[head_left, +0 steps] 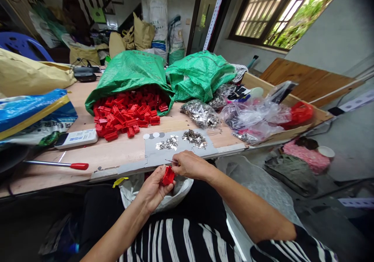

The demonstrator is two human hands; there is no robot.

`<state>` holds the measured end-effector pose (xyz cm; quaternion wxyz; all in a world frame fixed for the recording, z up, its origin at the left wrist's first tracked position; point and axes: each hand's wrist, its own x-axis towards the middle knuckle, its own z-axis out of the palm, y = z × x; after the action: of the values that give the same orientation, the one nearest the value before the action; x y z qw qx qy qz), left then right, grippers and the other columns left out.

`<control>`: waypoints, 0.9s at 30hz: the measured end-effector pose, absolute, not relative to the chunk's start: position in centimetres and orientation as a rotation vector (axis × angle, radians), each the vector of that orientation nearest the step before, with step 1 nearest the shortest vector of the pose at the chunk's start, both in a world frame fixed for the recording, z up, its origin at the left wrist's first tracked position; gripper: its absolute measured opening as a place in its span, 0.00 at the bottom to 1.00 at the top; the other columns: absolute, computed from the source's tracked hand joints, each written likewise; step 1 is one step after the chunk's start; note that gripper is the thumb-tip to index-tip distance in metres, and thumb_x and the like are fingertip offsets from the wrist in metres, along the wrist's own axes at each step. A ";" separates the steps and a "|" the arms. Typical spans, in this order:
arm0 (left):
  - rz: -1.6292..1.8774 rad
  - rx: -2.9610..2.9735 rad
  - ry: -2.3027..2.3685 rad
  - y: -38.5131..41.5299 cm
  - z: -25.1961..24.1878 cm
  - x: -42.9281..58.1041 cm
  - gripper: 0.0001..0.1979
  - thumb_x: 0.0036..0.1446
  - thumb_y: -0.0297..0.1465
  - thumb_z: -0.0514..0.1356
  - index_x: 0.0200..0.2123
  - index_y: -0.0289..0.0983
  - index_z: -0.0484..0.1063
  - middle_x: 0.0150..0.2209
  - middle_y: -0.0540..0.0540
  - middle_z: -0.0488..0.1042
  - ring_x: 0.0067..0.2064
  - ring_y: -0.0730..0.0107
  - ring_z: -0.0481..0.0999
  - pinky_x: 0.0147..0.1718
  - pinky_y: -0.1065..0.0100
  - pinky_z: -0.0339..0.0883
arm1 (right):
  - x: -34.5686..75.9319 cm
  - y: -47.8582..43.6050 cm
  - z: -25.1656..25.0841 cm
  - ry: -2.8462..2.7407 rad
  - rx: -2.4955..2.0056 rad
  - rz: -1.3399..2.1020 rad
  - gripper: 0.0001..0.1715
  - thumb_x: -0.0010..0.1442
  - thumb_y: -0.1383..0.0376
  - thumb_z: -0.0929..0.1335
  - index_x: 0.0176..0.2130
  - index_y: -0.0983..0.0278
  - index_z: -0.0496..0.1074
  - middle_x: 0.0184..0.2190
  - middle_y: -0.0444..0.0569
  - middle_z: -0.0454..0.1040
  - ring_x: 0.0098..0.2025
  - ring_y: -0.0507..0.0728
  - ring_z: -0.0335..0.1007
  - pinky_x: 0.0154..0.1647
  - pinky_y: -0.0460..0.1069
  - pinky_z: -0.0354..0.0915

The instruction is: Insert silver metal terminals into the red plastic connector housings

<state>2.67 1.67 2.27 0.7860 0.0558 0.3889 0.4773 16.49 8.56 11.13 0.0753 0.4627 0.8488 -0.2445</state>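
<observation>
My left hand (pixel 154 188) grips a small red plastic part (pixel 168 176) between thumb and fingers, its hollow side facing up. Right beside it, my right hand (pixel 191 165) is closed round a thin metal tool (pixel 172 161), whose tip points left over the table edge; its exact kind is unclear. Below both hands a white bag (pixel 131 192) lies open at my lap. Two small heaps of metal pieces, a shiny heap (pixel 168 142) and a darker heap (pixel 194 138), lie on a grey sheet (pixel 150 153) just beyond my hands.
A green sack (pixel 131 69) spills many red parts (pixel 122 114) onto the table. Behind the sheet lies a clear bag of metal pieces (pixel 201 114). A wooden tray (pixel 320 115) with plastic bags stands right. A red-tipped lever (pixel 78 166) juts in from the left.
</observation>
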 end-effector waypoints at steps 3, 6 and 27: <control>1.044 0.085 0.830 1.7 2.3 2.6 0.05 0.64 0.30 0.53 0.41 0.35 0.66 0.30 0.46 0.78 0.21 0.73 0.78 0.19 0.78 0.71 | 16.4 8.6 10.9 2.569 1.383 -0.719 0.09 0.53 0.67 0.65 0.32 0.64 0.76 0.30 0.49 0.77 0.32 0.54 0.69 0.27 0.45 0.51; 1.053 0.050 0.821 1.8 2.5 2.5 0.05 0.65 0.29 0.52 0.41 0.35 0.65 0.29 0.45 0.78 0.21 0.74 0.77 0.19 0.79 0.71 | 16.6 8.8 10.5 2.611 1.413 -0.800 0.07 0.54 0.66 0.66 0.32 0.64 0.75 0.30 0.48 0.77 0.31 0.53 0.67 0.27 0.44 0.51; 1.068 0.053 0.820 2.1 2.8 2.3 0.06 0.66 0.31 0.50 0.43 0.36 0.62 0.31 0.41 0.79 0.22 0.75 0.78 0.19 0.79 0.71 | 18.4 9.7 5.8 2.540 1.485 -1.692 0.13 0.58 0.58 0.66 0.29 0.65 0.69 0.24 0.42 0.72 0.22 0.48 0.62 0.23 0.43 0.57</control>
<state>2.28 2.07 2.76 0.7815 0.0243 0.3796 0.4946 18.37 9.71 5.80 -0.1257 0.4340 0.7425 -0.4946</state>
